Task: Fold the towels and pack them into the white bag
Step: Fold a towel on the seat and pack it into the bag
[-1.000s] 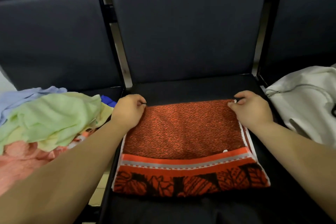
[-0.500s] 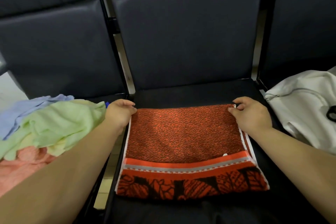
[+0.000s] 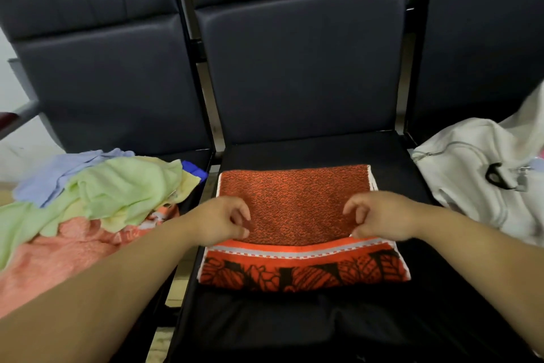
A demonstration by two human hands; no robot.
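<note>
The red towel (image 3: pixel 294 203) lies flat in the middle of the chair seat (image 3: pixel 309 150). It is folded over once, with its leafy edge at 6 o'clock. It looks like it needs another fold or two.

The left hand (image 3: pixel 217 221) and the right hand (image 3: pixel 382 215) hover over the towel's middle. Their fingers (image 3: pixel 243 211) are loosely curled and seem to hold nothing.

At 9 o'clock from the towel sits a messy pile of towels (image 3: pixel 88 200), none folded yet. At 3 o'clock is the white bag (image 3: pixel 465 162). What is inside it is too hard to see. Most of the job seems left to do.
</note>
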